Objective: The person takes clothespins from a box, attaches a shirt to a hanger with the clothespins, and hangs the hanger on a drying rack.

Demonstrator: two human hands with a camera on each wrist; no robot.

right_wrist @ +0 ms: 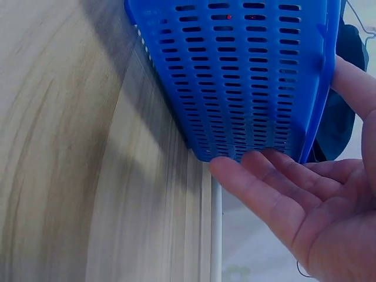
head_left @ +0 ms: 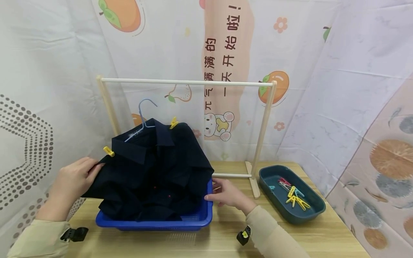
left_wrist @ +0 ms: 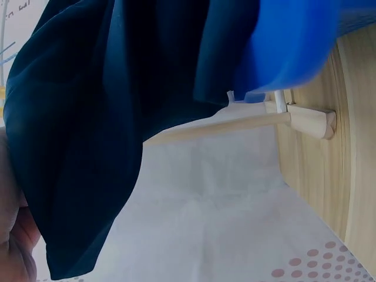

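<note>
From where I stand, the shirt (head_left: 164,168) lies between the two hands, heaped in the basket (head_left: 158,224) on the left part of the desk (head_left: 232,229). Its collar is at the top, on the side toward the back edge, and the body bunches down below it. The shoulder line runs aslant, rising from the left clip (head_left: 109,151) to the right clip (head_left: 174,123).

Out of the collar sticks the hanger (head_left: 143,123), its hook pointing up. The hook shows below the bar of the rack (head_left: 187,82) and apart from it; how much depth lies between them I can't tell. It sits beyond both hands, toward the back edge, and the left hand (head_left: 77,173) is the nearer one.

That hand pinches the shirt between thumb and fingers just below the left clip, drawing the cloth out past the basket's side, toward the desk's left edge. The right hand (head_left: 227,193) is well apart from it, at the basket's right end: thumb against the rim, fingers fairly straight along the back corner, no cloth in its grasp.

Farther over, near the desk's right edge, is the tray (head_left: 298,219) with a few loose pegs (head_left: 292,191).
</note>
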